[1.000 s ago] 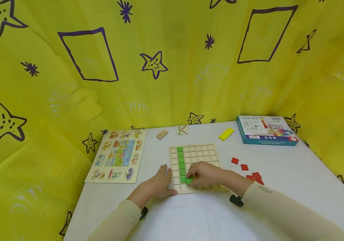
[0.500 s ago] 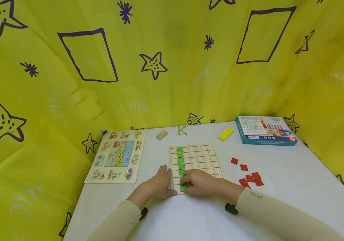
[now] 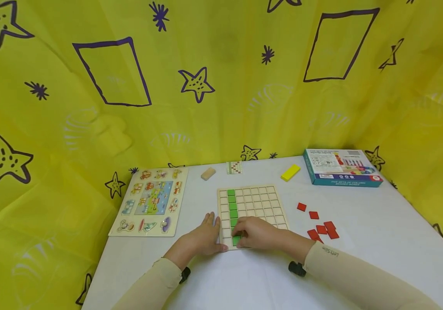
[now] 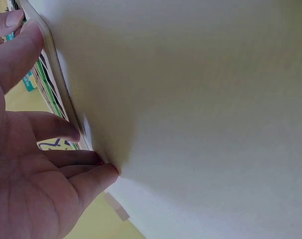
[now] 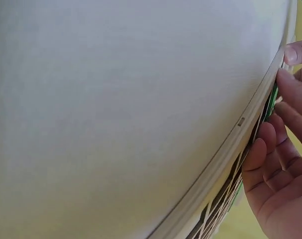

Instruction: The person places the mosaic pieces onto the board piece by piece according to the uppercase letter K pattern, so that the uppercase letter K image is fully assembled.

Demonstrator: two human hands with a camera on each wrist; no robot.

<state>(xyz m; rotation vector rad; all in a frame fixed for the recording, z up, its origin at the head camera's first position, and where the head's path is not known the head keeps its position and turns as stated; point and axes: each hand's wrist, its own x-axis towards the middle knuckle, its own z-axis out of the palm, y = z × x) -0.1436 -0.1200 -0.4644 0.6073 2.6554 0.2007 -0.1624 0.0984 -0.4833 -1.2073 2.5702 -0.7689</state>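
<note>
A wooden grid board [image 3: 261, 206] lies on the white table, its second column from the left lined with green square tiles [image 3: 232, 206]. At the near end of that column, my right hand [image 3: 259, 234] has curled fingers and thumb on a green tile [image 3: 236, 241] at the bottom cell. My left hand [image 3: 204, 237] rests along the board's left edge, its thumb at the near left corner. In the left wrist view the left hand's fingers [image 4: 93, 181] reach down to the table beside the board. The right wrist view shows the right hand's fingertips [image 5: 258, 152] low over the grid.
Several red tiles [image 3: 313, 215] lie loose right of the board. Behind it are a wooden block [image 3: 208, 173], a small pattern card [image 3: 234, 167] and a yellow block [image 3: 291, 172]. A picture puzzle [image 3: 153, 202] lies left; a toy box [image 3: 343, 168] sits back right.
The right hand has moved left and nearer with the green tile, from beside the column to its bottom cell. The left hand has stayed at the board's edge.
</note>
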